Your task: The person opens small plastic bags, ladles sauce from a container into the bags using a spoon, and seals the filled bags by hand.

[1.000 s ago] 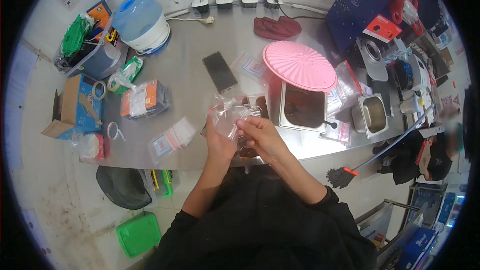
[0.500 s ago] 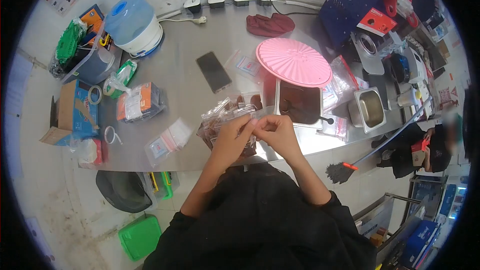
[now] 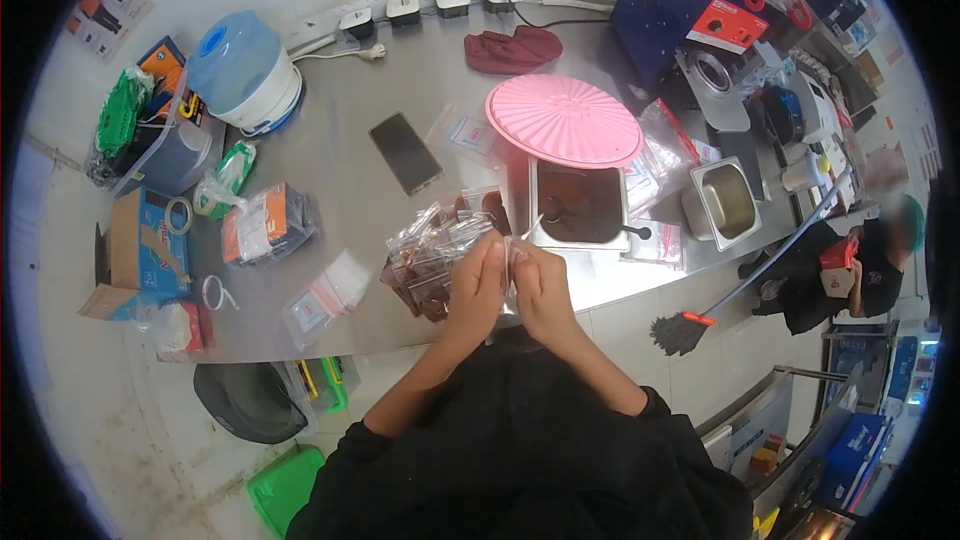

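Observation:
Both hands meet at the table's front edge. My left hand and my right hand are closed, pinching a small clear plastic bag between them. Just left of my left hand lies a pile of clear bags with brown contents. Behind my right hand is a steel container holding something dark brown, with a black-handled utensil in it. A pink ribbed lid covers its back part.
A phone lies behind the pile. Flat plastic bags and a wrapped orange package are at left. An empty steel container, a mop and a person holding a box are at right.
My hands have come together around the clear bag, which my left hand held spread out earlier. The pile beside them shows more fully. The whole view has shifted a little.

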Motion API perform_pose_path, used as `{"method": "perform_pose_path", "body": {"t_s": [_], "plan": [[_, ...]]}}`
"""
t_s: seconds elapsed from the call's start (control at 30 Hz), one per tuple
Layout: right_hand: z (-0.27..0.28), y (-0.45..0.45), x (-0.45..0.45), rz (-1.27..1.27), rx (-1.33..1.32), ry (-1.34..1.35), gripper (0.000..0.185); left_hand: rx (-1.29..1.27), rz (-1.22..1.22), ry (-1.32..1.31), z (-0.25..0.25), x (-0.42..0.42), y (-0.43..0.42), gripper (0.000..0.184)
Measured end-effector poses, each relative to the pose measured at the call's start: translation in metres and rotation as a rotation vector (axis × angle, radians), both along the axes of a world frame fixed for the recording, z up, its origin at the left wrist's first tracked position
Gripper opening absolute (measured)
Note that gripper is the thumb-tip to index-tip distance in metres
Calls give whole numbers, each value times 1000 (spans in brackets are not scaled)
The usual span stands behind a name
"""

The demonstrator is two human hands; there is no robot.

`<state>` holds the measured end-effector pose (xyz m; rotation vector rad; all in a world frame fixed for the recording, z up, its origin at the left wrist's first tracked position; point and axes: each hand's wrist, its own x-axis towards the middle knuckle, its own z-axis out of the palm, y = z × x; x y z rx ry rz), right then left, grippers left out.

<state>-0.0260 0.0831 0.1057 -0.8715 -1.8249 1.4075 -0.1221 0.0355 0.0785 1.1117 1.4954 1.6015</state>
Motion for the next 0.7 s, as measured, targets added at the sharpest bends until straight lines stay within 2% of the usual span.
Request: {"method": "perform_pose_path", "body": {"t_s": [0.07,0.1,0.17,0.2,0.27,0.3,0.33,0.37,0.4,0.43,0.47,0.5,0.53,0.6,0.63,0.7], "plan": [[2,3,3,19,-5,-64,20,28,38,-188,-2,4,3,22],[3,5,5,43,-6,-129,15,30,34,-187,0,3,3,22],[1,5,9,14,23,-103,13,-35,48,98,10,0,1,19],[0,6,11,-11,50,-77,12,-34,46,97,15,-3,0,19],[9,11,20,-51,142,-115,10,-189,-4,250,23,-11,0,12],[12,15,25,-88,234,-153,10,-192,-7,250,21,-15,2,12],[10,20,32,-154,254,-182,11,-51,91,472,18,-20,6,10],[8,23,33,-194,208,-127,13,97,189,692,17,-21,9,10],[5,27,36,-153,56,-49,15,150,167,707,27,-18,10,19],[2,29,39,-111,-96,28,19,152,162,704,27,-19,12,19],[4,29,40,-116,-94,28,19,215,-50,627,27,-21,17,24],[6,28,40,-91,-224,103,22,273,-262,546,26,-22,20,29],[8,27,40,-65,-354,177,25,274,-267,544,25,-21,21,29],[7,28,44,-76,-341,182,26,207,-383,505,23,-16,24,42],[6,28,45,-83,-330,190,27,210,-390,504,25,-13,25,42],[8,29,49,-92,-341,204,26,142,-307,683,31,-5,24,52]]}}
